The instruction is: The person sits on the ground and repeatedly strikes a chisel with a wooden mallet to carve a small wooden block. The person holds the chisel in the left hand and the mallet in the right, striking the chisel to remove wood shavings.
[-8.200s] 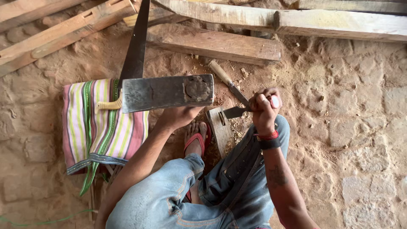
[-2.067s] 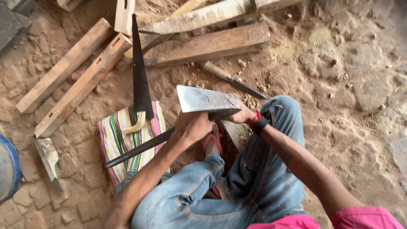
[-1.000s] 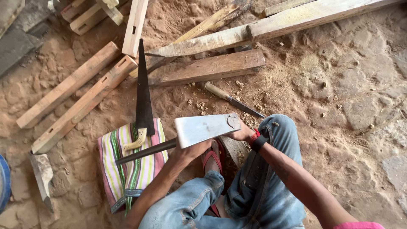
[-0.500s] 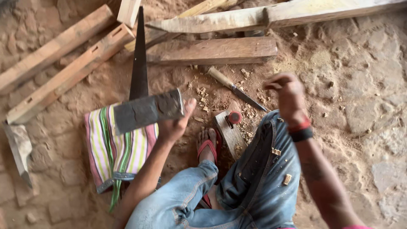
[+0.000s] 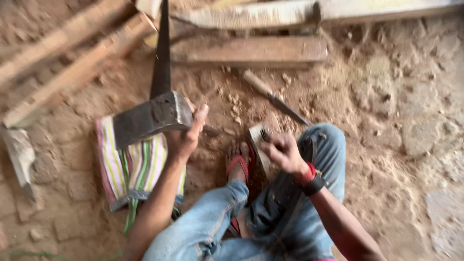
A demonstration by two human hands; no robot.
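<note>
The left hand (image 5: 186, 137) grips a broad metal blade (image 5: 147, 118), raised over the striped cloth (image 5: 133, 169) on the dirt floor (image 5: 401, 145). The right hand (image 5: 282, 152) closes on a small wooden block (image 5: 258, 145) beside the red sandal (image 5: 239, 166). Steadying the block and keeping fingers clear of the edge looks wise. A chisel (image 5: 275, 96) and planks (image 5: 251, 50) lie near the floor's far edge.
</note>
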